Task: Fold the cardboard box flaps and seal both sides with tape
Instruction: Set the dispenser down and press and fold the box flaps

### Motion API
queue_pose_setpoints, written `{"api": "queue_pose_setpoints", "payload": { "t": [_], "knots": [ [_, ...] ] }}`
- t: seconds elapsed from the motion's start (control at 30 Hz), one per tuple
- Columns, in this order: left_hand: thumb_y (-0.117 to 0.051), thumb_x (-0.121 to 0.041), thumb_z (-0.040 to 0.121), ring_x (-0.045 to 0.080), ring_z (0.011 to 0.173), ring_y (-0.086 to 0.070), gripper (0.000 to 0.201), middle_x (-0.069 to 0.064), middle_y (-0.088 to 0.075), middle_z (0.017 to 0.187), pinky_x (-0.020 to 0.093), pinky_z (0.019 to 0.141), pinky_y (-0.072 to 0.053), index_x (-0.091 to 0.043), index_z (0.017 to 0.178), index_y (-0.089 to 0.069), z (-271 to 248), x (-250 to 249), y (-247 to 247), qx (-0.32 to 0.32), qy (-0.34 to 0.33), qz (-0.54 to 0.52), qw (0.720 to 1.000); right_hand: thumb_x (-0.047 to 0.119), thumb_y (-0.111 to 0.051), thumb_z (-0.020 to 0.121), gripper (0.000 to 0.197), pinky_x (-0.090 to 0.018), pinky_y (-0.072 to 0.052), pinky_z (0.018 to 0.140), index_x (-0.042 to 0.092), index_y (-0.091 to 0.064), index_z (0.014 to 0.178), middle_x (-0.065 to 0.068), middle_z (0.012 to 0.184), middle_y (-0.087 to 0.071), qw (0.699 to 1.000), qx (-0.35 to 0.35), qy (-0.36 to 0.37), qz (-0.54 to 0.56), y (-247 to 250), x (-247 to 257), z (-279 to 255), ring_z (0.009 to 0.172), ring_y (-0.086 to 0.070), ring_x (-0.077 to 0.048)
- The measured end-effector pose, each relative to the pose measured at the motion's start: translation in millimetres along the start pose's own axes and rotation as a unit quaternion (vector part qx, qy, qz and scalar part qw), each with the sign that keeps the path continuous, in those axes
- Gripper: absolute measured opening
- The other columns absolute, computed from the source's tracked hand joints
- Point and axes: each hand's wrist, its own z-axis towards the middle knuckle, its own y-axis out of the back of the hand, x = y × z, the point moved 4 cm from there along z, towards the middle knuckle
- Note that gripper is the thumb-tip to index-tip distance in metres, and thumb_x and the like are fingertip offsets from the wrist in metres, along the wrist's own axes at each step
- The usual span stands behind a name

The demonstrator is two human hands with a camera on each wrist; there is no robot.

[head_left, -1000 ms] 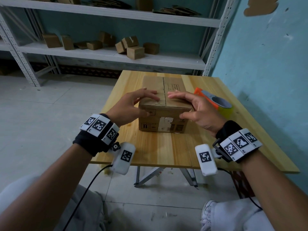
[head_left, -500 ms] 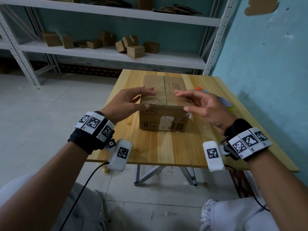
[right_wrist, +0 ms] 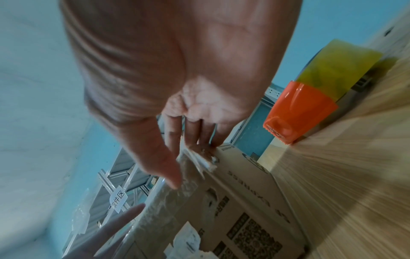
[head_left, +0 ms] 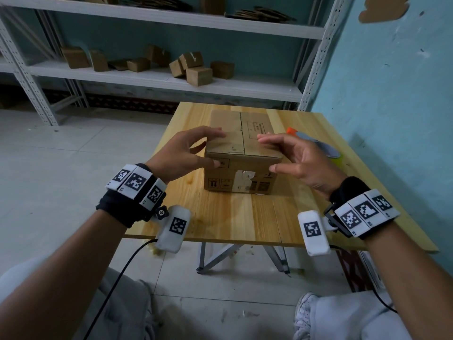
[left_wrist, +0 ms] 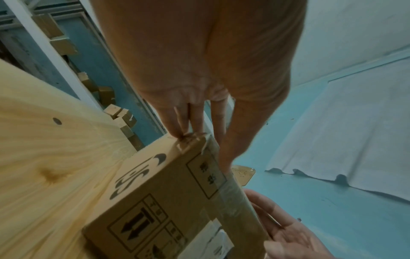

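Head view: cardboard box (head_left: 241, 153) sits mid-table on the wooden table (head_left: 245, 217), top flaps folded flat and meeting at a centre seam. Tape dispenser (head_left: 328, 149), orange and yellow, lies on the table just beside the box at its 3 o'clock, mostly hidden behind the right hand (head_left: 302, 160). Metal shelving (head_left: 171, 79) at 12 o'clock carries several small cartons.

Left hand (head_left: 186, 153): fingers spread and nearly straight, fingertips over the top flap at the box's 9 o'clock edge, thumb low against the near face. Right hand mirrors it at the 3 o'clock edge, fingers extended over the top, thumb pointing at the near face.

Left wrist view adds what the head view lacks: fingertips (left_wrist: 188, 129) touch the box (left_wrist: 177, 192) at its upper corner, where clear tape wraps over the edge; the thumb lies along the top edge. Arrow symbols printed on the side face.

Right wrist view: fingertips (right_wrist: 199, 140) touch the box (right_wrist: 239, 201) at a corner with crumpled, torn tape; thumb straight beside it. Dispenser's orange body (right_wrist: 299, 113) clearly seen here.

Grip: neither hand closes round anything; both stay flat-fingered, touching cardboard only.
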Motion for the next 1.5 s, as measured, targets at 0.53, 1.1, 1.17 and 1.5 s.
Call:
{"api": "queue_pose_setpoints", "payload": {
  "t": [0.53, 1.1, 1.17, 1.5],
  "knots": [
    [-0.070, -0.030, 0.083, 0.021, 0.082, -0.059, 0.015, 0.003, -0.064, 0.081, 0.030, 0.069, -0.048, -0.018, 0.078, -0.062, -13, -8, 12, -0.056, 0.028, 0.242, 0.968, 0.030, -0.069, 0.088, 0.019, -0.007, -0.032, 0.058, 0.018, -0.061, 0.076, 0.012, 0.072, -0.055, 0.950, -0.075, -0.061, -0.297, 8, 7, -12, 0.069, -0.052, 0.003],
    [-0.058, -0.048, 0.088, 0.008, 0.083, -0.059, 0.031, -0.006, -0.062, 0.093, 0.026, 0.067, -0.048, -0.020, 0.101, -0.059, -8, -6, 26, -0.129, 0.028, 0.159, 0.978, 0.041, -0.061, 0.093, 0.030, -0.025, -0.051, 0.078, 0.012, -0.068, 0.089, -0.003, 0.089, -0.068, 0.958, -0.157, 0.002, -0.241, 25, 10, -9, 0.083, -0.063, -0.015],
    [-0.062, -0.035, 0.088, 0.001, 0.099, -0.057, 0.031, -0.012, -0.058, 0.111, 0.022, 0.076, -0.050, -0.027, 0.117, -0.056, -9, -11, 23, -0.128, -0.026, 0.188, 0.973, 0.036, -0.065, 0.090, 0.023, -0.022, -0.052, 0.082, 0.018, -0.067, 0.104, 0.004, 0.106, -0.064, 0.956, -0.132, 0.042, -0.258, 19, 11, -6, 0.096, -0.061, -0.008],
    [-0.066, -0.018, 0.086, 0.005, 0.128, -0.044, 0.050, -0.017, -0.047, 0.141, 0.019, 0.097, -0.039, -0.031, 0.132, -0.052, -3, 1, 8, -0.004, -0.075, 0.247, 0.966, 0.021, -0.074, 0.083, 0.035, -0.022, -0.047, 0.095, 0.023, -0.064, 0.117, 0.009, 0.119, -0.058, 0.963, -0.075, 0.048, -0.255, 5, 5, -2, 0.113, -0.054, -0.007]
  ]
}}
